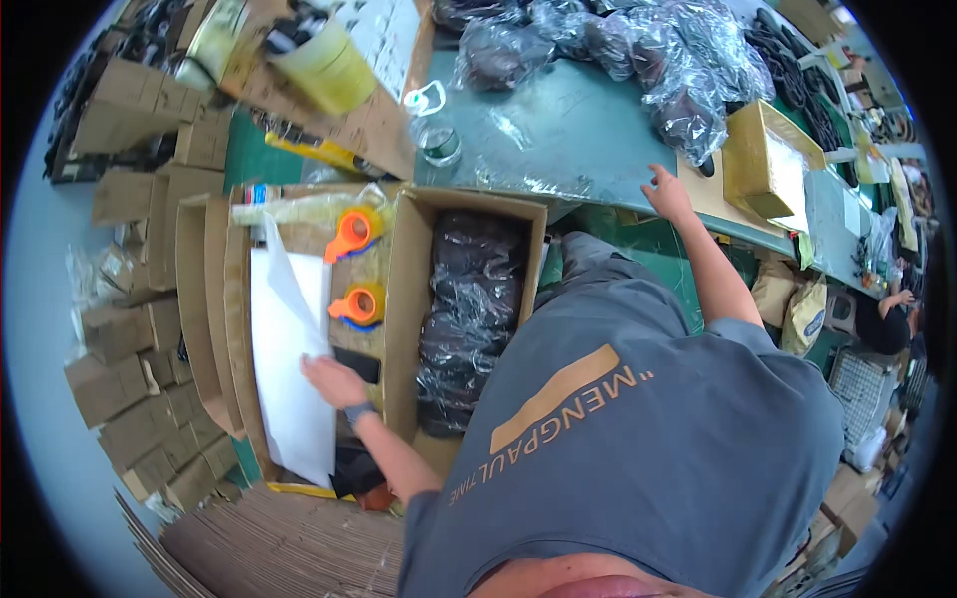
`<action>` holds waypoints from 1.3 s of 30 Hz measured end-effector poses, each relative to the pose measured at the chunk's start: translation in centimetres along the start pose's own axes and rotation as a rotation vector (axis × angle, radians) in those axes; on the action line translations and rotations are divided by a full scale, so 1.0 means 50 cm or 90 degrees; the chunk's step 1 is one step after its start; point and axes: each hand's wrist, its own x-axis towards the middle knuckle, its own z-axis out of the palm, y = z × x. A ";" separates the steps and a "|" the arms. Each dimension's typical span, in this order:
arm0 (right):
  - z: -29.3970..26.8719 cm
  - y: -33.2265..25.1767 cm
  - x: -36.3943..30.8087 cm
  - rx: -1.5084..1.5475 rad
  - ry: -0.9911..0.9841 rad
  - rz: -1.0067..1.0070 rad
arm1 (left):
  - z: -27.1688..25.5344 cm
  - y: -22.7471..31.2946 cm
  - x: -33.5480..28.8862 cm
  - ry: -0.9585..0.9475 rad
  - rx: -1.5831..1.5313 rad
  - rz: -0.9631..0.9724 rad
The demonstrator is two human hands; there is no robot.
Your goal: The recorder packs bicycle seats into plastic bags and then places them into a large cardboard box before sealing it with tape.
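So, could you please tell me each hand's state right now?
Left hand: fingers on the white rectangular paper sheet; whether its grip is closed cannot be told.
Right hand: open, empty, at the edge of the blue-green tabletop.

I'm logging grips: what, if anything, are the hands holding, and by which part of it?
The left hand lies over the right edge of the white paper; whether it grips it cannot be told. The right hand holds nothing.

From here, one printed text is legible: tan capital letters [558, 439] across the front of the gray shirt [658, 458], ending in a smaller word.
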 end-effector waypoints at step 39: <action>-0.052 0.253 0.748 0.176 0.326 0.055 | -0.276 1.294 0.082 -0.505 -1.356 -0.566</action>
